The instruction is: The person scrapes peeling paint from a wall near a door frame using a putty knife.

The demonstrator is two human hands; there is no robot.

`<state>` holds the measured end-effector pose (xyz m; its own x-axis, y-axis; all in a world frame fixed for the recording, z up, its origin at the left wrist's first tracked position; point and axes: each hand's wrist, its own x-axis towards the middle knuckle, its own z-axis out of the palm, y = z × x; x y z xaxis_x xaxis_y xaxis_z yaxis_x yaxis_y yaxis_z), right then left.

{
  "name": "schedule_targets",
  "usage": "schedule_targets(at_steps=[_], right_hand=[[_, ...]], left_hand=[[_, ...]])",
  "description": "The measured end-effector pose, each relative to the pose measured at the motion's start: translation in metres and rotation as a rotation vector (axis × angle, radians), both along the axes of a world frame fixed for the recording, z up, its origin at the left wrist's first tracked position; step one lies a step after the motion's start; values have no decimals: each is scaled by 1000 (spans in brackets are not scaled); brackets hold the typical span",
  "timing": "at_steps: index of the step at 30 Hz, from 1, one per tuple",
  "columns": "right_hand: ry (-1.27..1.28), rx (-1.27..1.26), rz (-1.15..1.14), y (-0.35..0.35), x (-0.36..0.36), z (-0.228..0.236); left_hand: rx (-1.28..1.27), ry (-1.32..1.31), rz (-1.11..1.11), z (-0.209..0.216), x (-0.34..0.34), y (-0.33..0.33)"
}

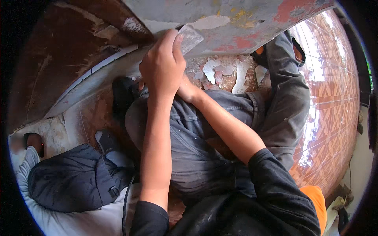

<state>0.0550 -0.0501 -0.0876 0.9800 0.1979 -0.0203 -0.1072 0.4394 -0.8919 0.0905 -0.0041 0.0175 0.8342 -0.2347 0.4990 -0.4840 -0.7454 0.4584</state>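
My left hand [163, 65] is closed around a scraper whose flat, dusty metal blade [191, 39] sticks out past my fingers. The blade lies at or very near the lower part of a grey wall [252, 29] with worn pink, yellow and white patches. My right hand [188, 89] is behind my left wrist, above my bent leg. Its fingers are mostly hidden, so what they hold cannot be made out. Flakes of peeled paint [212, 70] lie on the floor at the foot of the wall.
A brown, scuffed wooden panel [59, 51] rises on the left. Beside me at lower left crouches another person in a black cap [71, 177] and grey shirt. Shiny patterned floor tiles [330, 106] stretch along the right. Something orange [315, 202] shows behind my right arm.
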Motion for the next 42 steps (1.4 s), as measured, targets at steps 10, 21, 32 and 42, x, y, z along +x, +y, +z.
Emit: schedule_targets(at_steps=[10,21,32,42], right_hand=[[-6,49,-94,3,-2,-9],[138,-337,-41,-12,-19,14],[176,-140,3,-4,-7,7],[73,-37,-101,2,-7,6]], left_hand=[[-34,-99,-9,1,1,-7],[-84,35,-103,8,-6,12],[-45,11,-23,6,0,13],[53,-46,-20,0,1,-1]])
